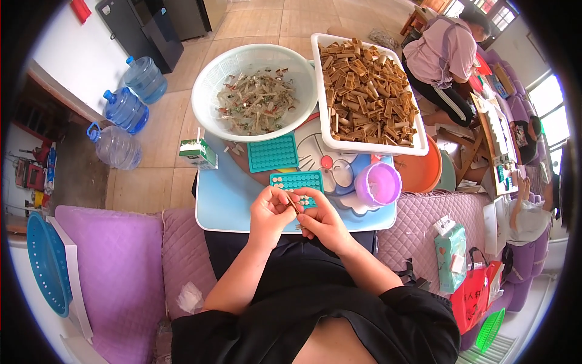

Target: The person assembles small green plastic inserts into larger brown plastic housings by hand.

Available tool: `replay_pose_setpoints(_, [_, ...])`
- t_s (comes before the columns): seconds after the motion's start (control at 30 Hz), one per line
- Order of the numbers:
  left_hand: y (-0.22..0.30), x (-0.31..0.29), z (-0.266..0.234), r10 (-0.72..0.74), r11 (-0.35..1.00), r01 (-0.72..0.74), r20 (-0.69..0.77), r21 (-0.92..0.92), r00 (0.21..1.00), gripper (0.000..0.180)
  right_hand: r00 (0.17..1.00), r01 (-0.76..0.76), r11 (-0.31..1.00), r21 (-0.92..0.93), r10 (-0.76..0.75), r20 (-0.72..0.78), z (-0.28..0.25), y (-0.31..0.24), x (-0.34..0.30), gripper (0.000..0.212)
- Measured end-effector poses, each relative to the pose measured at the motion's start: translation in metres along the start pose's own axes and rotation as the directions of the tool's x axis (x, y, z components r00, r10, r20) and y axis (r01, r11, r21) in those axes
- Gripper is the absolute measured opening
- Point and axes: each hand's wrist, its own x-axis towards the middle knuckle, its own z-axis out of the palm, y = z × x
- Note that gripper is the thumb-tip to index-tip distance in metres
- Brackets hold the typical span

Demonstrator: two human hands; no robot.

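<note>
My left hand (271, 211) and my right hand (325, 222) meet over the near edge of the low table (224, 206). Both are closed, fingertips pinching a small, thin brown piece (293, 204) whose exact kind I cannot make out. Just beyond my fingers lies a teal tray (315, 176) of round cells, some filled with small whitish discs; my hands hide part of it. Farther off is a second teal tray (273, 153) with similar cells. To the right of my right hand stands a purple plastic basket (379, 184).
At the table's far side are a pale bowl (209, 91) of small clear-wrapped pieces and a white tub (377, 148) heaped with brown hollow pieces. A green-white box (199, 154) sits left. Large water bottles (127, 109) stand on the floor. People (442, 51) sit at the right.
</note>
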Motion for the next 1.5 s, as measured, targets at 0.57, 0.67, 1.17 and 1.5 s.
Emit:
replay_pose_setpoints(0.57, [0.003,-0.005,-0.009,-0.233,0.97,0.217,-0.167,-0.105,0.958,0.027,0.93,0.273,0.823,-0.497,-0.358,-0.082,-0.022,0.025,0.014,0.032])
replay_pose_setpoints(0.67, [0.008,-0.005,-0.022,-0.189,0.978,0.163,-0.224,-0.13,0.956,0.022,0.929,0.211,0.731,-0.649,-0.357,-0.1,-0.043,0.024,0.032,0.024])
replay_pose_setpoints(1.17, [0.005,-0.008,-0.028,-0.269,0.958,0.242,-0.197,-0.152,0.943,0.024,0.969,0.135,0.518,-0.845,-0.245,0.004,-0.05,0.033,0.055,0.012])
replay_pose_setpoints(1.5, [-0.002,-0.006,-0.012,-0.293,0.955,0.276,-0.214,-0.106,0.932,0.026,0.823,0.416,0.549,-0.725,-0.566,0.044,-0.004,0.008,0.034,0.013])
